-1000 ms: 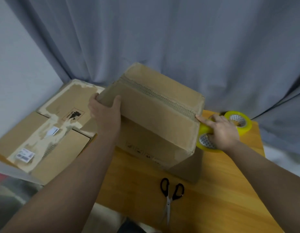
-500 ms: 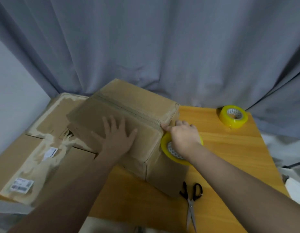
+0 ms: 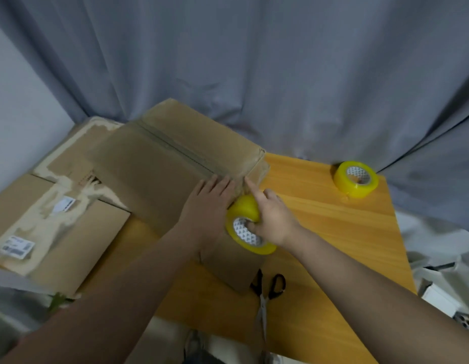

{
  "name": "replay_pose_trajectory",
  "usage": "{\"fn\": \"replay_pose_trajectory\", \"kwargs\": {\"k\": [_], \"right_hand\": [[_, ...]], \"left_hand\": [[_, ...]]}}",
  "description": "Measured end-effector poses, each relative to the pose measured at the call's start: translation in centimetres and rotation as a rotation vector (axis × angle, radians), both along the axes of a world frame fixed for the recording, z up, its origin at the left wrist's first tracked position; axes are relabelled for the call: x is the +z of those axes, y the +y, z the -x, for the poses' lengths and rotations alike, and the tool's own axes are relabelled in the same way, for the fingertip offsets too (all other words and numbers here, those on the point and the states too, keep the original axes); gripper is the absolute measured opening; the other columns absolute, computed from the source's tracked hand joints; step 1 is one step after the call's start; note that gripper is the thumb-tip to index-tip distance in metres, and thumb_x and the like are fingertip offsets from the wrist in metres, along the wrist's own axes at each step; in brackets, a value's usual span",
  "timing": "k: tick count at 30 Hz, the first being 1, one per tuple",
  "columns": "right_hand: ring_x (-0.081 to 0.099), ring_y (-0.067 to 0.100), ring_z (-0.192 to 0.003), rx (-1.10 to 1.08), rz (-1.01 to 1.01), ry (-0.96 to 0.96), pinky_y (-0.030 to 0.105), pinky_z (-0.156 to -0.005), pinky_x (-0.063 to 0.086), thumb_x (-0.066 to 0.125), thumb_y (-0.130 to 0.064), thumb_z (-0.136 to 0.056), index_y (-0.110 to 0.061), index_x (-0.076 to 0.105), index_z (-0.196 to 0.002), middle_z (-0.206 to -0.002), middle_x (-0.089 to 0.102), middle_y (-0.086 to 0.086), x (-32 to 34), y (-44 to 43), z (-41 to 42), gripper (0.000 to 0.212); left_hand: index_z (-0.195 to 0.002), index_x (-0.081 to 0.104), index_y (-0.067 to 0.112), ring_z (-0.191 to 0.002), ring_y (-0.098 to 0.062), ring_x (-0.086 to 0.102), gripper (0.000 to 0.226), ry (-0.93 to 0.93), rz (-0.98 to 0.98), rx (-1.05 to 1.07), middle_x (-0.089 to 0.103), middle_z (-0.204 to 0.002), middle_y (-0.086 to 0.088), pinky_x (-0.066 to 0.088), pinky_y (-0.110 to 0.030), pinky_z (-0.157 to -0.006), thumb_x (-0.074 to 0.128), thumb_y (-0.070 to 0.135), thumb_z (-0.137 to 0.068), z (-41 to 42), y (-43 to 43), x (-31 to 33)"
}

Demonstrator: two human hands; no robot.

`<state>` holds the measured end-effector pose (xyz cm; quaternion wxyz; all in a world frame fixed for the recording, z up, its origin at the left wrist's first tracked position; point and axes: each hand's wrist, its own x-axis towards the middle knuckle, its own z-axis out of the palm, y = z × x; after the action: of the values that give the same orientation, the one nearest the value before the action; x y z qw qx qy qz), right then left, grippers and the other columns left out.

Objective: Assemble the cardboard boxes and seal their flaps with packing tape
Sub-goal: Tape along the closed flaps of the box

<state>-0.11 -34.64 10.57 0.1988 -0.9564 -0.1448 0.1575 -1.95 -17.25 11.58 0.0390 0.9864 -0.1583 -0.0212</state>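
A closed cardboard box (image 3: pixel 160 164) stands on the wooden table (image 3: pixel 333 227), its top seam running from the back left to the near right corner. My left hand (image 3: pixel 209 203) lies flat with straight fingers on the box top near that corner. My right hand (image 3: pixel 270 219) grips a yellow tape roll (image 3: pixel 246 227) beside the box's right end, fingers curled into the core and the index finger pointing at the end of the seam.
A second yellow tape roll (image 3: pixel 356 178) sits at the table's back right. Black-handled scissors (image 3: pixel 267 292) lie near the front edge. Flattened cardboard with labels (image 3: pixel 44 224) lies to the left. A grey curtain (image 3: pixel 254 74) hangs behind.
My left hand slid right along the box top, from the middle to the near right corner. My right hand with the roll stays at the box's right end, index finger now extended.
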Motion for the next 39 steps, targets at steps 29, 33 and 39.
{"fn": "replay_pose_trajectory", "kwargs": {"k": [29,33,39], "right_hand": [[0.04,0.023,-0.125,0.703,0.205,0.107,0.03,-0.096,0.036,0.039,-0.019,-0.101,-0.017,0.051,-0.135,-0.141,0.046,0.002,-13.0,-9.8,4.8,0.036],[0.045,0.021,-0.109,0.776,0.293,0.058,0.023,-0.073,0.026,0.04,-0.014,-0.1,-0.015,0.059,-0.121,-0.124,0.055,0.004,-15.2,-9.1,5.1,0.028],[0.054,0.022,-0.098,0.631,0.393,0.181,0.03,-0.072,0.043,0.046,-0.013,-0.098,-0.012,0.049,-0.12,-0.12,0.054,0.009,-13.5,-12.4,4.2,0.022]], "left_hand": [[-0.106,0.039,0.011,-0.081,-0.02,0.053,0.043,0.039,1.768,1.123,0.05,-0.079,-0.001,0.046,-0.042,-0.084,0.072,0.026,-0.084,4.2,-12.6,-5.0],[-0.104,0.04,0.011,-0.083,-0.02,0.052,0.041,0.008,1.797,1.118,0.05,-0.08,-0.004,0.047,-0.042,-0.089,0.073,0.024,-0.083,4.2,-12.7,-5.3],[-0.106,0.039,0.014,-0.079,-0.019,0.048,0.038,-0.059,1.83,1.143,0.045,-0.076,-0.001,0.047,-0.034,-0.079,0.07,0.021,-0.086,4.5,-12.9,-5.2]]}}
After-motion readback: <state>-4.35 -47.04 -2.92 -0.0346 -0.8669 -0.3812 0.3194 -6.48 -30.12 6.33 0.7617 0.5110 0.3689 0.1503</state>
